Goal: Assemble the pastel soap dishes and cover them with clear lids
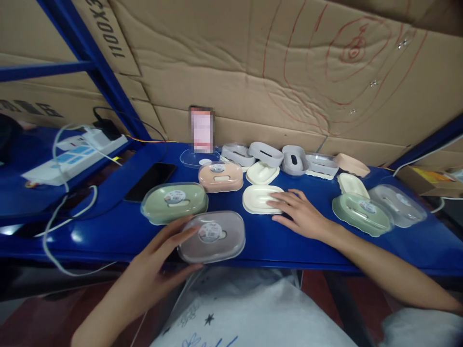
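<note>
Near the table's front edge, my left hand (pixel 170 250) grips the left end of a grey soap dish (pixel 231 241) with a clear lid and a round label. Its fingers lie on the lid and its thumb is at the near side. My right hand (pixel 298 212) is open, its outstretched fingers resting on the right part of a cream oval insert (pixel 255 200). Just behind that is another cream insert (pixel 262 174). A lidded green soap dish (pixel 181 212) sits beyond my left hand, and a lidded pink one (pixel 220 182) stands further back.
Several grey dishes (pixel 265 153) line the cardboard wall (pixel 217 58). On the right are a lidded green dish (pixel 356 219), a lidded grey one (pixel 408 214) and a pink piece (pixel 352 165). A phone (pixel 154 180), power strip (pixel 72 161) and white cables (pixel 54 236) occupy the left.
</note>
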A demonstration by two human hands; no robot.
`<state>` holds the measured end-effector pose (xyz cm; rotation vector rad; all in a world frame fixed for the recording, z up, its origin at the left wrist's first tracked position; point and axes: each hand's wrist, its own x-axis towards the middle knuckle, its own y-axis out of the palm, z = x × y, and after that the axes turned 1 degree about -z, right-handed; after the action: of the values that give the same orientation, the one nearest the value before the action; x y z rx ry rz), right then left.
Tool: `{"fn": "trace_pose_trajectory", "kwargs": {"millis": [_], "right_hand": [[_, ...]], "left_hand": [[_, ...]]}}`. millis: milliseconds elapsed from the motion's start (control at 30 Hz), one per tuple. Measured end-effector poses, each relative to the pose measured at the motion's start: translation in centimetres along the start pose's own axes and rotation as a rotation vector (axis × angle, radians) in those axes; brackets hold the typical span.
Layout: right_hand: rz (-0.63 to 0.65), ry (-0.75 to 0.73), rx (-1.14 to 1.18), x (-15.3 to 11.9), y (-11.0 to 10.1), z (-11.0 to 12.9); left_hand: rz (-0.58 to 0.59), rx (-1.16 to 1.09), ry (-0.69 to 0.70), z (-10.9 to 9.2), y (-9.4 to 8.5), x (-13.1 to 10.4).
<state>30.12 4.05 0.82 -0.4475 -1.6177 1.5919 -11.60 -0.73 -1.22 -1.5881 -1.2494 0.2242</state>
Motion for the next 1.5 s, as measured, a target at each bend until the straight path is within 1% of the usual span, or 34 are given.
{"fn": "trace_pose_trajectory", "kwargs": {"millis": [67,167,300,367,400,467,533,600,667,767,833,900,967,1033,1167,1267,1367,1400,1500], "right_hand": [[-0.016,-0.01,-0.002,0.0,-0.1,0.3],[-0.023,-0.041,0.036,0.0,-0.5,0.9],[-0.039,-0.08,0.082,0.2,-1.0,1.3],[-0.065,-0.07,0.065,0.3,-1.3,1.1],[-0.084,-0.044,0.043,0.4,-1.4,0.8],[-0.136,0.053,-0.029,0.4,-1.7,0.1],[-0.185,0.179,-0.124,0.4,-1.9,-1.1],[-0.203,0.276,-0.212,0.2,-1.7,-2.5],[-0.193,0.324,-0.271,0.1,-1.2,-3.8],[-0.164,0.354,-0.31,0.1,-0.2,-5.1],[-0.157,0.383,-0.317,0.3,0.2,-5.5],[-0.171,0.426,-0.282,0.6,0.3,-5.8],[-0.189,0.458,-0.222,0.7,-0.1,-6.0],[-0.223,0.455,-0.155,0.5,-0.8,-6.3],[-0.361,0.409,-0.037,-0.1,-2.3,-6.7],[-0.372,0.418,-0.033,-0.4,-2.9,-7.0],[-0.39,0.469,-0.088,-0.4,-2.8,-7.3],[-0.402,0.491,-0.102,-0.4,-2.8,-7.4],[-0.444,0.546,-0.124,-0.4,-3.0,-7.6]], "left_hand": [[-0.016,0.014,-0.039,0.5,-0.1,-0.2],[-0.053,0.03,-0.036,0.9,0.4,-0.2],[-0.114,0.056,0.013,0.4,1.9,0.2],[-0.172,0.094,0.026,0.0,2.5,0.6],[-0.202,0.124,0.024,-0.3,2.7,0.8],[-0.247,0.193,0.019,-0.8,3.1,1.3],[-0.257,0.254,0.023,-1.3,3.5,1.9],[-0.257,0.296,0.05,-1.8,4.0,2.6],[-0.261,0.328,0.077,-2.5,4.5,3.3],[-0.264,0.348,0.121,-3.8,5.2,4.1],[-0.239,0.334,0.194,-4.9,5.3,4.5],[-0.177,0.308,0.331,-6.1,5.5,4.8],[-0.073,0.288,0.477,-7.3,6.0,5.3],[0.044,0.277,0.569,-8.4,6.9,6.2],[0.256,0.181,0.597,-9.5,8.3,8.1],[0.352,0.094,0.613,-9.6,8.3,8.7],[0.387,0.041,0.663,-9.5,7.7,8.7],[0.373,0.04,0.655,-9.5,7.6,8.7],[0.279,0.055,0.573,-9.5,7.7,8.7]]}}
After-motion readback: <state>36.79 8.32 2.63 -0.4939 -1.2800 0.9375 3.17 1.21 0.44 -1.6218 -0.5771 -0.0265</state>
